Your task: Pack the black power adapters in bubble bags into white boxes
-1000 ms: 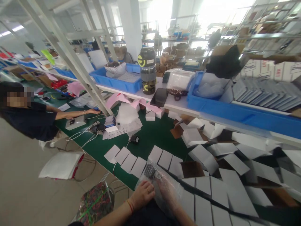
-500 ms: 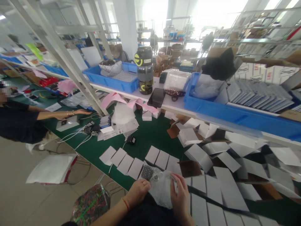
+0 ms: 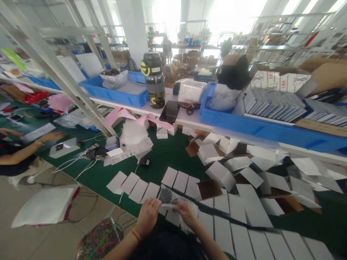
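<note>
A clear plastic bag (image 3: 189, 225) with a dark, bubble-textured piece (image 3: 166, 195) at its upper left lies over white boxes at the table's near edge. My left hand (image 3: 149, 213) is closed on the left end of the bag's folded edge, fingers pinched together. Around the right part of that edge, my right hand (image 3: 187, 213) is closed too, with plastic spreading beneath and beside it. Just beyond the hands stand white boxes (image 3: 180, 181) in short rows.
Open white boxes (image 3: 222, 175) crowd the right side. A black adapter (image 3: 144, 161) lies on the green table (image 3: 173, 153). Blue bins (image 3: 115, 92), a dark bottle (image 3: 154, 81) and a phone (image 3: 169, 112) stand on the shelf. Another person's hand (image 3: 52, 136) is at left.
My right hand has moved left, closer to my left hand, and the bag's edge is now folded between them. The view has shifted to the right. The other person's hands have changed position.
</note>
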### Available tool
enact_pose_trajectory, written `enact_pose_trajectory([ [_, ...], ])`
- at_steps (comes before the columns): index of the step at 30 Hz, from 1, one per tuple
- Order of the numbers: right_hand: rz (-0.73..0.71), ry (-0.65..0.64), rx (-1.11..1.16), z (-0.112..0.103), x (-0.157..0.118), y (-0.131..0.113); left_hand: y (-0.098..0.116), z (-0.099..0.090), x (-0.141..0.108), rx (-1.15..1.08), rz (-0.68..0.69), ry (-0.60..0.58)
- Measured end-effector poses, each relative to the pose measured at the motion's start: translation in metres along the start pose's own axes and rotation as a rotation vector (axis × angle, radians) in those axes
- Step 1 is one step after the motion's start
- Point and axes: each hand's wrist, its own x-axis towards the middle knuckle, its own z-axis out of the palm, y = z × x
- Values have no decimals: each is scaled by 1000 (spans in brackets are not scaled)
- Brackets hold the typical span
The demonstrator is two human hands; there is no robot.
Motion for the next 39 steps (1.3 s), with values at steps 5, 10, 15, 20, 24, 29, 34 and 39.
enact_pose_trajectory([
  [5, 5, -49, 24, -8, 10, -2, 5, 9, 43, -130, 29, -218],
  [10, 44, 88, -93, -21, 4, -17, -1, 15, 85, -290, -85, -398],
  [15, -133, 424, -238, -40, -30, -46, -5, -1, 81, -440, -201, -421],
  [20, -537, 239, -298, -44, -42, -79, 7, -21, 75, -842, -475, -446],
  [24, -228, 175, 6, -46, -26, -84, 18, -44, 79, -1068, -516, -500],
  [29, 42, 152, 884, -32, -22, -81, 38, -52, 85, -1140, -603, -282],
  [34, 182, 109, 1284, -33, -35, -88, 69, -36, 98, -800, -359, -123],
  [39, 284, 232, 1340, -64, -64, -88, 87, -34, 150, -504, -84, -20],
])
